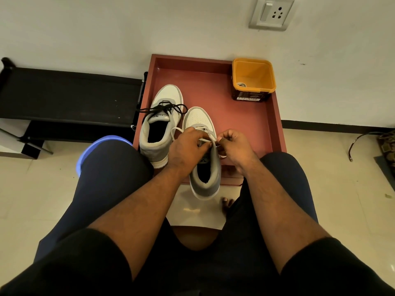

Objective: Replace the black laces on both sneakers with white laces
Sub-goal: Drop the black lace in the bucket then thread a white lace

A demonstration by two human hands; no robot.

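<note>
Dark navy trousers [111, 167] cover the seated person's knees at the bottom of the view, with black sleeves above the bare forearms. Between the knees, both hands work at the right-hand grey-and-white high-top sneaker [203, 167], whose heel overhangs the near edge of a reddish-brown rimmed tray [235, 124]. Left hand [188, 146] curls over the tongue area, pinching a flat white lace [176, 130] that loops out to the left — right hand [232, 144] is clenched in a pinch on another part of the same lace at the shoe's right eyelet side. A small logo mark shows on the tongue, too blurred to read.

Just beside it on the tray stands the left-hand grey-and-white sneaker [158, 124], with a smooth white toe, soft grey collar and thin black cord laces [164, 108] lying loose and tangled over its tongue; its tongue label cannot be read either.

At the tray's far right corner sits a square tub with a yellow-orange plastic interior and dark outer walls [253, 80] — its white printed label is illegible. A black mesh rack [70, 95] stands to the left of the tray, a blue plastic stool edge [96, 144] shows under the left knee, and a white wall socket plate [272, 12] is mounted above.
</note>
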